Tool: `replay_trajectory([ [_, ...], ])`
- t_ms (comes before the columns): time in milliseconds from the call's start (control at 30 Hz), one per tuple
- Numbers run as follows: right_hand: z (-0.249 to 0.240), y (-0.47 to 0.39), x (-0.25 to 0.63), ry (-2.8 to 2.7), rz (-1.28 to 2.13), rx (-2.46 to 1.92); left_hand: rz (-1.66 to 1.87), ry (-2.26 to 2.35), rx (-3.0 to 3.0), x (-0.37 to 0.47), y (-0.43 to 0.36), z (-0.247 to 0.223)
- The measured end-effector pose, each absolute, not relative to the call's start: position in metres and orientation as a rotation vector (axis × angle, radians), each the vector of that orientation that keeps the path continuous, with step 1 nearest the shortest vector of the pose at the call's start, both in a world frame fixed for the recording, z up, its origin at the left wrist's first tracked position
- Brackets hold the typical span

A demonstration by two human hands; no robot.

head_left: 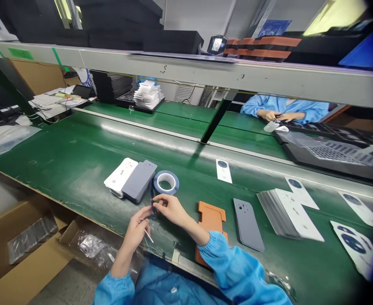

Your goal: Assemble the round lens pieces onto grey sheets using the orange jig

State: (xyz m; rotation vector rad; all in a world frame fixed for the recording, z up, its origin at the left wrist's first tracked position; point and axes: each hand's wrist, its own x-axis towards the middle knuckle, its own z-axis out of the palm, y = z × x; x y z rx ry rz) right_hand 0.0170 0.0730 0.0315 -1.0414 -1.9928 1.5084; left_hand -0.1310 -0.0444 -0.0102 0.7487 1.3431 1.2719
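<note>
My left hand [136, 228] is closed around a thin white stick [148, 236] that pokes out below its fingers. Its fingertips meet those of my right hand [172, 210], which pinches the dark end of a strip of tape [152, 195]. This strip runs down from a blue tape roll [175, 181] with a white core, lying just beyond. Left of the roll are a stack of grey phone-shaped plates [138, 182] and a stack of white phone-shaped cards [122, 174]. Under my right forearm lies an orange fixture [212, 216].
Grey plates [248, 224] and a fanned stack of white cards [296, 216] lie to the right. Several printed cards [223, 170] are spread beyond them. A shelf beam [186, 70] crosses overhead. Cardboard boxes [24, 275] stand below left. Across the bench, a co-worker's hands [280, 116] handle small parts.
</note>
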Motion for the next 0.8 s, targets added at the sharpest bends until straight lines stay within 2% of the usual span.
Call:
replay_trajectory([
  [500,0.025,0.068,0.027,-1.902,1.564,-0.960,1.333,1.478,0.743,-0.123,-0.036,-0.012],
  [800,0.029,0.066,0.040,-1.925,1.522,-1.060,1.346,1.546,0.851,-0.108,-0.038,-0.006],
])
